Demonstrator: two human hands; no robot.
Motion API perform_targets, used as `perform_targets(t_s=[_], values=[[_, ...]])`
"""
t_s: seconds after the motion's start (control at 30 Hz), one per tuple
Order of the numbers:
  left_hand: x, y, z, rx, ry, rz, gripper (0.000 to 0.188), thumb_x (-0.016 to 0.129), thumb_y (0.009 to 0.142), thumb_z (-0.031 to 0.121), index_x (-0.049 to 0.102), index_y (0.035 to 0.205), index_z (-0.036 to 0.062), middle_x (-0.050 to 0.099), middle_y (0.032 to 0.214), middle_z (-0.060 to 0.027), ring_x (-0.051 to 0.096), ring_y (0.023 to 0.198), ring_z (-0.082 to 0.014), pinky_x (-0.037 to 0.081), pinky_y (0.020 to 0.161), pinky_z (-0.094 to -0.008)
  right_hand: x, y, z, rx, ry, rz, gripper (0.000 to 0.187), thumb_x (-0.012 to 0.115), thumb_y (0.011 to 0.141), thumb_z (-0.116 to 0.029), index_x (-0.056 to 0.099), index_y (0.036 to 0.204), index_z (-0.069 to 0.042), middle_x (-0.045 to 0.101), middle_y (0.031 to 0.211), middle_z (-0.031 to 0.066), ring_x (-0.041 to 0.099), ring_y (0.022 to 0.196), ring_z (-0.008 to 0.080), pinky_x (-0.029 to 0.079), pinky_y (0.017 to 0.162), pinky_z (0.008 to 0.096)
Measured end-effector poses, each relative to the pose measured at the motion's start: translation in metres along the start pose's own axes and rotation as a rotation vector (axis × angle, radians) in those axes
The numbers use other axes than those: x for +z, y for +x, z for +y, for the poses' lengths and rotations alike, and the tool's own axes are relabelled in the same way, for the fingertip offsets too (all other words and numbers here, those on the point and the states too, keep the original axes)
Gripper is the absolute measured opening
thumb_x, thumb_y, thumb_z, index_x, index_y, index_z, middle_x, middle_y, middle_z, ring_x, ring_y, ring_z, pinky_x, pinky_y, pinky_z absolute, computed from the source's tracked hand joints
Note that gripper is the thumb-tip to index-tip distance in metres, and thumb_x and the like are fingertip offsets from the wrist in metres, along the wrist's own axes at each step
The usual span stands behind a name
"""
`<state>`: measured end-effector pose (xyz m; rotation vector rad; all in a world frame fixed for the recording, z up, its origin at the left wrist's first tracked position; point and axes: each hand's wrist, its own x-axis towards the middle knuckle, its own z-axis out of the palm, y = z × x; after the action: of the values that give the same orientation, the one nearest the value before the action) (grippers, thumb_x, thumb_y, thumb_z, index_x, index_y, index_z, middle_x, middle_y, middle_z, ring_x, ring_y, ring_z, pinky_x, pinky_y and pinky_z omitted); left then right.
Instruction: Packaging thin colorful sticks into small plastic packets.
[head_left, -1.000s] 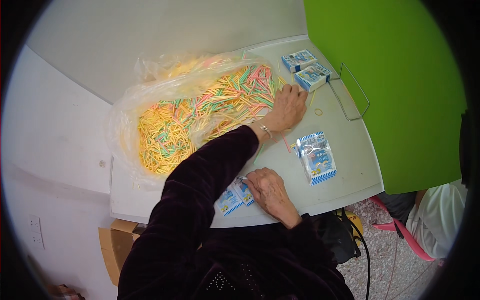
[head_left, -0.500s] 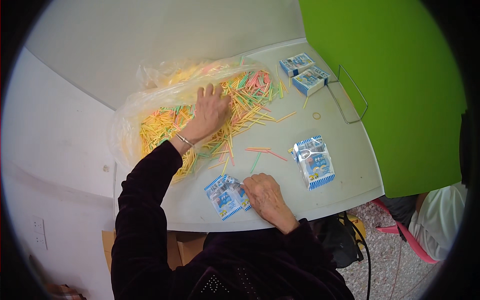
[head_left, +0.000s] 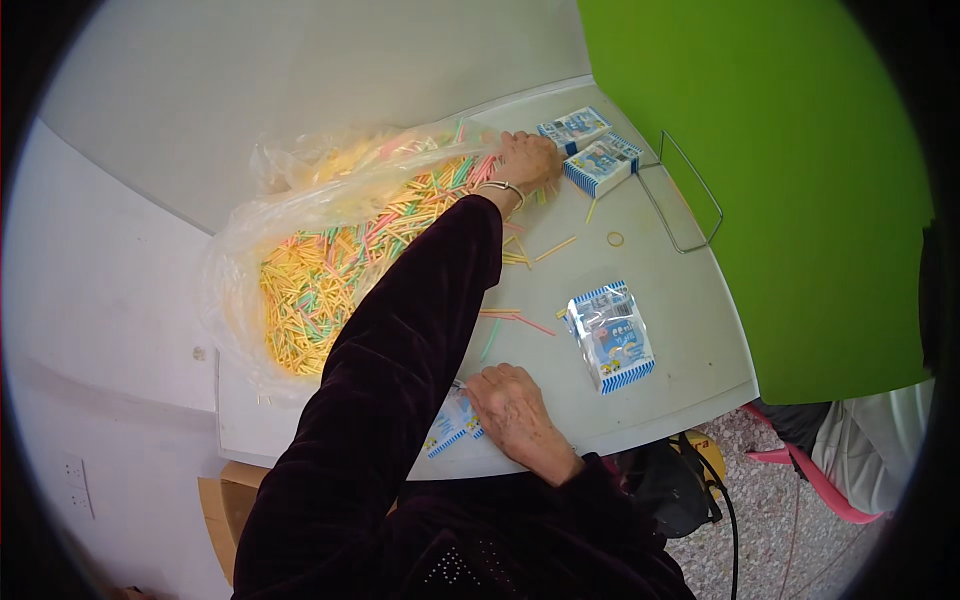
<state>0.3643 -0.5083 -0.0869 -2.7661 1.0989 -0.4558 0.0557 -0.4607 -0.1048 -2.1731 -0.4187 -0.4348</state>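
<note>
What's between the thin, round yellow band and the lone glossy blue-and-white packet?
Nothing: the head view shows bare pale-grey tabletop between the band and the packet.

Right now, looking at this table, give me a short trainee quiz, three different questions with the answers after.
1. Multiple choice: which hand is nearer the partly hidden packets at the near edge of the table? A left, B right.
2. True or false: the bracelet is on the right wrist.
3. How many blue-and-white packs lie at the table's far right corner?

Key:
1. B, the right hand.
2. False, it circles the wrist of the left hand.
3. Two.
</note>
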Motion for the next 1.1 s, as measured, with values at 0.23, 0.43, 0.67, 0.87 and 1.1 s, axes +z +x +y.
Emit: perform_targets(t_s=[0.23,0.43,0.67,0.87,1.1], values=[[0.005,-0.018,0.010,0.137,-0.129,0.209,0.016,0.051,0.078,0.014,0.057,0.086,0.0013,0.059,0.088,-0.0148,0.057,0.083,-0.0287,0.041,0.073,-0.0408,-0.003,0.000,-0.001,0.008,-0.006,-0.017,0.008,0.061,0.077,-0.007,0.054,0.074,-0.004,0.053,0.069,0.0109,0.053,0.071,0.0275,0.042,0.068,0.0375],[-0.018,-0.082,0.015,0.433,-0.083,0.271,0.019,0.049,0.074,0.005,0.053,0.092,0.0022,0.054,0.083,-0.0117,0.054,0.081,-0.0258,0.037,0.075,-0.0379,-0.004,0.001,-0.001,0.012,0.000,-0.007,0.009,0.061,0.078,-0.007,0.054,0.073,-0.004,0.053,0.069,0.0114,0.053,0.070,0.0285,0.042,0.068,0.0379],[-0.031,-0.144,-0.025,0.335,-0.231,0.135,0.014,0.054,0.071,0.006,0.056,0.083,0.0007,0.055,0.079,-0.0143,0.056,0.080,-0.0305,0.045,0.072,-0.0397,-0.003,0.002,0.000,0.011,0.004,-0.002,0.010,0.061,0.078,-0.007,0.054,0.072,-0.004,0.053,0.069,0.0121,0.052,0.070,0.0296,0.042,0.066,0.0387],[-0.049,-0.098,-0.058,0.108,-0.215,0.219,0.013,0.057,0.074,0.013,0.057,0.068,0.0011,0.055,0.070,-0.0160,0.056,0.075,-0.0329,0.047,0.063,-0.0435,-0.008,0.002,-0.004,-0.001,-0.048,0.007,0.011,0.061,0.077,-0.008,0.053,0.070,-0.005,0.053,0.067,0.0103,0.053,0.069,0.0266,0.041,0.064,0.0372],[0.004,-0.059,-0.044,0.121,-0.080,0.394,0.024,0.053,0.079,0.021,0.058,0.085,-0.0020,0.056,0.090,-0.0152,0.051,0.090,-0.0319,0.041,0.078,-0.0446,-0.008,0.005,-0.005,-0.002,-0.019,-0.023,0.012,0.061,0.079,-0.008,0.053,0.071,-0.005,0.053,0.068,0.0112,0.052,0.069,0.0271,0.041,0.064,0.0369]])
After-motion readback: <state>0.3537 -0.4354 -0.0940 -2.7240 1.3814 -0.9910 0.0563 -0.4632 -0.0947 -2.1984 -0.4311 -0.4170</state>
